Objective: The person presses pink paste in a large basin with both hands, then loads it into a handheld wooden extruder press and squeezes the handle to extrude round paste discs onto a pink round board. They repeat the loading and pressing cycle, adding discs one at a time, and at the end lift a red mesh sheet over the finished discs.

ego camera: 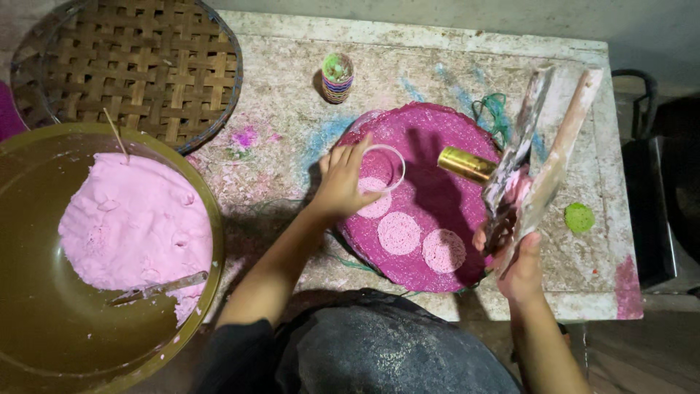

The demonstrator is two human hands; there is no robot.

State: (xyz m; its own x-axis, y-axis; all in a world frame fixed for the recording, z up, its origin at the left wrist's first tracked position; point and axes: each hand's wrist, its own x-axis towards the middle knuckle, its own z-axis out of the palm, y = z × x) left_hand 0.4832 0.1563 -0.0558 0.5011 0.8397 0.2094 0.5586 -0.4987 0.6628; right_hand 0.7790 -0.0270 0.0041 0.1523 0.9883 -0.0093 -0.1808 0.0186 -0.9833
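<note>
Left hand (341, 186) grips a clear ring (382, 168) on the magenta mat (430, 219); right hand (519, 266), beside the mat, clutches wooden paddles (543, 153).

This looks like a small home food-making workshop. A worn, powder-stained table (306, 87) stands against a bare wall, smeared with pink, blue and green traces. Left of the table sits a big metal bowl (44, 306) holding pink dough (131, 219), and behind the bowl lies a woven bamboo tray (138, 66). On the table, a magenta mat (437, 197) carries thin pink discs (399, 233), with a small cup (337, 76) behind it.
</note>
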